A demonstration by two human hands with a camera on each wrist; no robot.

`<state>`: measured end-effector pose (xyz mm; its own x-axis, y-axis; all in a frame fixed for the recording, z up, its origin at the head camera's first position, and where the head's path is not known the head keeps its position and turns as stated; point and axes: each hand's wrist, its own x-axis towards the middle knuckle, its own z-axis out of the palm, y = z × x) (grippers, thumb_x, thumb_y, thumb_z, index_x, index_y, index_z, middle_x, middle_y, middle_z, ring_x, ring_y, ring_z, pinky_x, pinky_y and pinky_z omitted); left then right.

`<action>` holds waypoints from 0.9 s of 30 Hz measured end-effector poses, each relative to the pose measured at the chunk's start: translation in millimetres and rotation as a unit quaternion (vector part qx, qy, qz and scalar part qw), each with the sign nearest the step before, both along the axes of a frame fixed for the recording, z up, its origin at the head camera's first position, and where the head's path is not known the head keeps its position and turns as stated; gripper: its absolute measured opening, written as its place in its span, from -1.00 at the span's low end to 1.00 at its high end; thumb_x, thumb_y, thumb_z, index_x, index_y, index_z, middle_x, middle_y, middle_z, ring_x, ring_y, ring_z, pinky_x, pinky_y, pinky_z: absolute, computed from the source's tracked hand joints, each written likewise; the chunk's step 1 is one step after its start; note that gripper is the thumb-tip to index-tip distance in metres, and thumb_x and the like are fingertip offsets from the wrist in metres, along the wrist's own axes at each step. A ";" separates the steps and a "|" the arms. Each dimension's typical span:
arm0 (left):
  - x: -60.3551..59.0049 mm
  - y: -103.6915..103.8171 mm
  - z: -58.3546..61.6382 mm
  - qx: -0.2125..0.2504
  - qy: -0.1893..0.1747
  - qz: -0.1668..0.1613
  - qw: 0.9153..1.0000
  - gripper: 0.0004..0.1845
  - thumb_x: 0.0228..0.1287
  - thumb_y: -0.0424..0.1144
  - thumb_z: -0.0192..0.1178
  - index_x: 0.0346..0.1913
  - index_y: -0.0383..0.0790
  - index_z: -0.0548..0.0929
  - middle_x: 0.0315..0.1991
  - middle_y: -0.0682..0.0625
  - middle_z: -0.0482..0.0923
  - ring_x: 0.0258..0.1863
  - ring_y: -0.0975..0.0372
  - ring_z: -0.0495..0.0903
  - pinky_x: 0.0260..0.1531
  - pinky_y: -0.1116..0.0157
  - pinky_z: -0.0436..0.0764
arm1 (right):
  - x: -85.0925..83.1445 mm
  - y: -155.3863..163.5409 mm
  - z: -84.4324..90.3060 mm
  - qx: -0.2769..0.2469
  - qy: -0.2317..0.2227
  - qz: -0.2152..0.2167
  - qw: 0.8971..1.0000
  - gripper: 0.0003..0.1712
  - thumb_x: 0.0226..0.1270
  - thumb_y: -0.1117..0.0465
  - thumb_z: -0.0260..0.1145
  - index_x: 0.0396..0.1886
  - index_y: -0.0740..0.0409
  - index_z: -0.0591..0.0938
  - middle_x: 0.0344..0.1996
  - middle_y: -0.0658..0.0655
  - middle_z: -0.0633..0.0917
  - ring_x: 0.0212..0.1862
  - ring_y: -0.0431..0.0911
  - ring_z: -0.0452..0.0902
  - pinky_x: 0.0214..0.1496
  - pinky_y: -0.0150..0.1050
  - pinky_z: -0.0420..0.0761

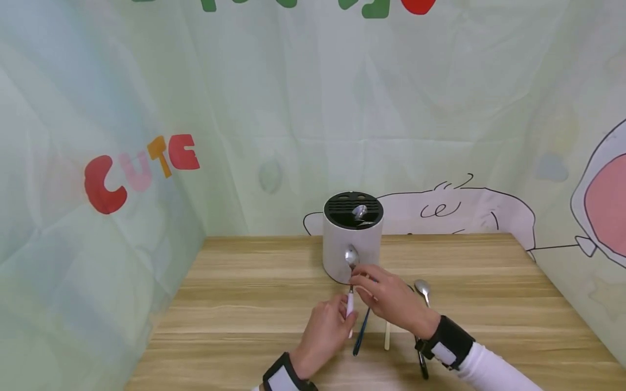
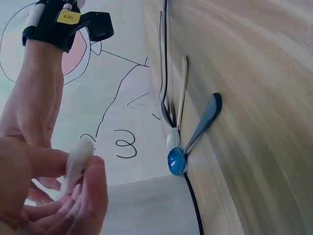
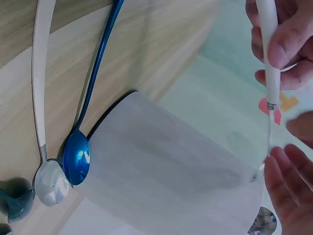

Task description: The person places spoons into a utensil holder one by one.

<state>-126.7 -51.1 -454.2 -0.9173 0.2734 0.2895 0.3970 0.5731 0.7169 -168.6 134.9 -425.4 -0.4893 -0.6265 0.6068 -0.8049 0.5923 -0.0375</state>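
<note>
My left hand [image 1: 344, 310] grips the white handle of a spoon [image 1: 350, 282] and holds it upright in front of a white cylindrical holder [image 1: 364, 247]. The spoon's metal bowl [image 1: 351, 256] points up. My right hand [image 1: 358, 281] reaches across, and its fingertips close round the spoon's thin metal neck just under the bowl. In the left wrist view the handle [image 2: 78, 157] lies between my left fingers [image 2: 90, 196]. The right wrist view shows the handle [image 3: 268, 49] and my right fingers [image 3: 286, 181] beside the neck. Another spoon [image 1: 360, 210] stands in the holder's black slotted top.
On the wooden table [image 1: 235, 304] beside my hands lie a blue spoon [image 1: 362, 328], a cream-handled spoon [image 1: 387, 335], a silver spoon [image 1: 423, 288] and a black-handled utensil [image 1: 422, 363]. Printed fabric walls close in the table at the back and both sides.
</note>
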 end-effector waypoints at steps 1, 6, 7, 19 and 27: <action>-0.3 -0.4 0.8 0.009 -0.003 0.002 1.000 -0.79 0.24 -0.31 0.31 -0.12 -0.33 0.60 -0.51 0.05 0.66 -0.62 0.52 0.46 -0.62 0.51 0.45 | 0.2 0.3 0.5 -0.023 0.002 -0.002 1.000 -0.65 0.11 0.34 0.47 -0.08 0.08 0.65 -0.06 0.04 0.63 -0.07 -0.15 0.63 -0.07 -0.30 0.68; -1.4 -2.1 5.1 0.039 -0.005 0.004 0.999 -0.73 0.28 -0.26 0.29 -0.03 -0.34 0.60 -0.39 0.00 0.69 -0.58 0.50 0.52 -0.57 0.52 0.51 | -0.7 1.5 0.4 -0.145 -0.058 -0.021 0.988 -0.71 0.15 0.33 0.46 -0.12 0.12 0.63 -0.17 0.03 0.64 -0.23 -0.22 0.62 -0.23 -0.33 0.69; -1.3 -2.1 6.0 0.044 -0.005 0.001 0.999 -0.72 0.28 -0.26 0.29 -0.02 -0.34 0.60 -0.38 -0.01 0.69 -0.57 0.49 0.53 -0.58 0.52 0.52 | -1.0 1.6 0.4 -0.169 -0.082 -0.028 0.982 -0.73 0.18 0.31 0.45 -0.12 0.12 0.63 -0.18 0.03 0.65 -0.24 -0.23 0.62 -0.25 -0.33 0.69; -2.0 -2.2 6.5 0.104 -0.013 -0.041 0.994 -0.73 0.30 -0.34 0.26 0.02 -0.36 0.59 -0.26 -0.12 0.70 -0.39 0.28 0.72 -0.44 0.51 0.62 | 2.9 -5.2 8.2 -0.323 -0.408 -0.063 0.851 -0.63 0.41 0.01 0.26 0.12 0.04 0.62 0.00 0.08 0.70 0.06 -0.05 0.59 0.11 -0.29 0.59; -1.3 -2.7 5.6 0.155 -0.021 -0.100 0.983 -0.75 0.36 -0.35 0.20 0.05 -0.32 0.58 -0.21 -0.19 0.70 -0.31 0.09 0.76 -0.34 0.48 0.67 | 0.1 -6.6 8.5 -0.340 -0.481 0.007 0.808 -0.53 0.47 0.00 0.17 0.19 0.20 0.58 0.17 0.26 0.64 0.22 -0.13 0.55 0.30 -0.11 0.52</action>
